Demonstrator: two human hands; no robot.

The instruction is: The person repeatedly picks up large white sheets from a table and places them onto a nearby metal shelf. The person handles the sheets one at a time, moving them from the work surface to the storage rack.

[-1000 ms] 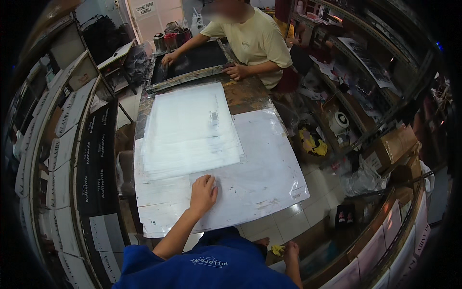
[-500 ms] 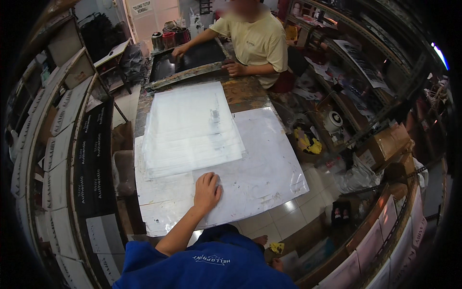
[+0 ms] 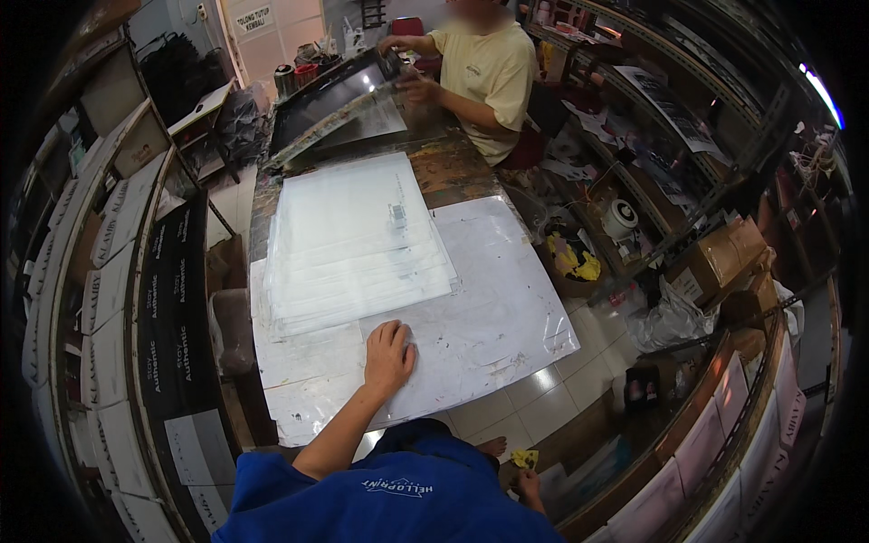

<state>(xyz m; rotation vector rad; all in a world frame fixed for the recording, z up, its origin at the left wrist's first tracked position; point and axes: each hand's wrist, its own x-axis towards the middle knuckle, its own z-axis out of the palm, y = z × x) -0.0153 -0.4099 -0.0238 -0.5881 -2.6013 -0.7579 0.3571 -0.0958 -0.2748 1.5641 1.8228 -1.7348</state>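
Sheets (image 3: 353, 231): a pale, uneven pile left of the frame's centre, on the white covering sheet (image 3: 507, 317), a small greyish mark near its right edge.
Left hand (image 3: 389, 357): palm down below the pile and apart from it, touching the covering sheet; its grip is slack, fingers slightly bent and close together, with hold of nothing that I can see.
Right hand (image 3: 528, 490): at the lower edge, right of centre, by the yellow cloth (image 3: 524, 459); I cannot tell whether its grip is closed on it.
Desk (image 3: 448, 172): paint-stained wood shows in the upper centre, the covering sheet over its lower part.
Co-worker (image 3: 489, 77): top centre, in a pale yellow shirt, both hands at the right end of a dark framed screen (image 3: 312, 109) that stands tilted.
Cardboard box (image 3: 724, 262): right side of the frame, above a crumpled plastic bag (image 3: 670, 317).
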